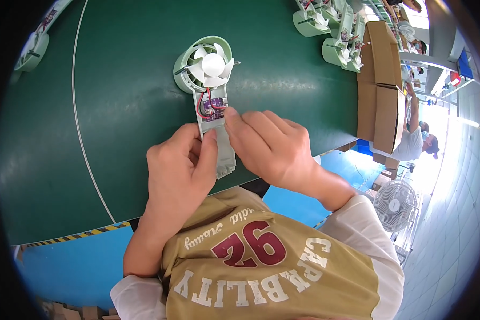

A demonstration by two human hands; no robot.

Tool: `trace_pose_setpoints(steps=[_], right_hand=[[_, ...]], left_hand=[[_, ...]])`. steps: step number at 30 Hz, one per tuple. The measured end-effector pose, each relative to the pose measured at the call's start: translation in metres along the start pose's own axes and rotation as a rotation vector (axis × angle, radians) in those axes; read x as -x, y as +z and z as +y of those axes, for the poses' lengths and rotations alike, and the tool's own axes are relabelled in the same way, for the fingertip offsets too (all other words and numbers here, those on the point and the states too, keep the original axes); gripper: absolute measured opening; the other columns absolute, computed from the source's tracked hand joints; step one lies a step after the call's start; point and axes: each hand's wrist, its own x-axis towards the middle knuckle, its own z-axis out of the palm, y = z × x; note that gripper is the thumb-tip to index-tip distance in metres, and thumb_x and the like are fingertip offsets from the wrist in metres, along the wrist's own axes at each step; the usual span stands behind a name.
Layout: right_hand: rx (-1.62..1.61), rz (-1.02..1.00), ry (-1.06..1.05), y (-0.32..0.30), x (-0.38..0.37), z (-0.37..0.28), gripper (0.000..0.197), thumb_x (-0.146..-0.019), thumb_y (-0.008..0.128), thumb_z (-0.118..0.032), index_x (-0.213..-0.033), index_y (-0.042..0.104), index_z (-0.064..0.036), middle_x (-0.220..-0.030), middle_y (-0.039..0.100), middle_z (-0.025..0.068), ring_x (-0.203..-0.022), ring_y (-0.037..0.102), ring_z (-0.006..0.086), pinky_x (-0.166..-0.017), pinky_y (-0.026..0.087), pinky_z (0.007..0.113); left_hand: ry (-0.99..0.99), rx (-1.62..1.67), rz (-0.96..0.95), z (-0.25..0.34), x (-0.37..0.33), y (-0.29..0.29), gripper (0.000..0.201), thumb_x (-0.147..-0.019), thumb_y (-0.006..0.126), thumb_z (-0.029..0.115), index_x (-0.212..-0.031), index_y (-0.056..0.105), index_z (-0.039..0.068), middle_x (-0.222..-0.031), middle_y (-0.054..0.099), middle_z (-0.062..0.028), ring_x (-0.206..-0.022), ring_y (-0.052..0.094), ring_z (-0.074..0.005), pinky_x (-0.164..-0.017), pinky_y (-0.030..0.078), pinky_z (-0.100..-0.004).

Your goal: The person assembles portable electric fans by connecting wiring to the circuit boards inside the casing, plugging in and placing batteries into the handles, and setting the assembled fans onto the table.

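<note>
An opened light-green handheld fan lies on the table, its white fan blades (213, 64) in the round head away from me. Its pale handle half (226, 152) points toward me. In the handle's upper part sits a purple circuit board (214, 109) with red and black wires (200, 104) running to the head. My left hand (180, 165) is closed on the handle's left edge, thumb and fingers gripping it just below the board. My right hand (272, 141) is closed in a pinch at the board's right edge; its fingertips hide whatever is between them.
Several similar opened fans (344, 48) stand at the far right of the green table (128, 106), beside a cardboard box (381, 101). Another fan (33, 52) is at the far left. Another person (410, 141) is beyond the box. A grey standing fan (394, 205) stands at right.
</note>
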Motion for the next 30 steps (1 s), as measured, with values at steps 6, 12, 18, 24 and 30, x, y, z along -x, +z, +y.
trace_pose_setpoints(steps=[6,12,18,24,30], right_hand=[[0.188,-0.124,-0.110,-0.011,-0.004,-0.005,0.034,-0.076,0.069,-0.003,-0.106,0.064,0.0114,-0.082,0.056,0.0065,-0.059,0.050,0.0135,-0.046,0.043,0.024],[-0.072,-0.208,0.007,-0.009,0.000,0.002,0.041,-0.082,0.069,-0.006,-0.118,0.059,0.0117,-0.084,0.056,0.0088,-0.065,0.054,0.0157,-0.054,0.049,0.025],[-1.033,-0.232,0.811,-0.035,0.032,0.005,0.036,-0.094,0.068,-0.012,-0.126,0.060,0.0019,-0.102,0.065,0.0080,-0.078,0.061,0.0095,-0.067,0.052,0.025],[-1.466,-0.322,1.132,-0.039,0.048,-0.003,0.033,-0.098,0.064,-0.015,-0.126,0.061,0.0026,-0.093,0.068,0.0048,-0.077,0.062,0.0060,-0.067,0.051,0.023],[-1.497,-0.249,1.186,-0.053,0.041,-0.007,0.028,-0.099,0.063,-0.013,-0.123,0.065,0.0011,-0.085,0.069,0.0038,-0.075,0.062,0.0055,-0.065,0.050,0.021]], left_hand=[[0.027,0.001,0.008,-0.002,0.000,0.003,0.013,-0.093,0.063,0.005,-0.083,0.061,-0.003,-0.055,0.058,-0.0070,-0.043,0.051,-0.0108,-0.044,0.039,-0.0281],[-0.138,-0.053,-0.021,0.002,0.000,0.006,0.014,-0.095,0.062,0.007,-0.087,0.062,-0.003,-0.056,0.056,-0.0027,-0.048,0.048,-0.0031,-0.044,0.036,-0.0254],[-0.291,0.186,-0.017,0.016,0.008,0.016,0.019,-0.100,0.058,0.012,-0.108,0.064,-0.003,-0.074,0.067,-0.0056,-0.048,0.051,-0.0042,-0.041,0.036,-0.0222],[-0.329,0.353,-0.125,0.013,0.009,0.013,0.029,-0.104,0.052,0.018,-0.120,0.058,-0.005,-0.087,0.069,-0.0081,-0.050,0.055,-0.0063,-0.038,0.036,-0.0191],[-0.273,0.325,-0.112,0.012,0.012,0.019,0.029,-0.104,0.051,0.017,-0.122,0.058,-0.004,-0.084,0.067,-0.0065,-0.051,0.055,-0.0057,-0.038,0.036,-0.0185]])
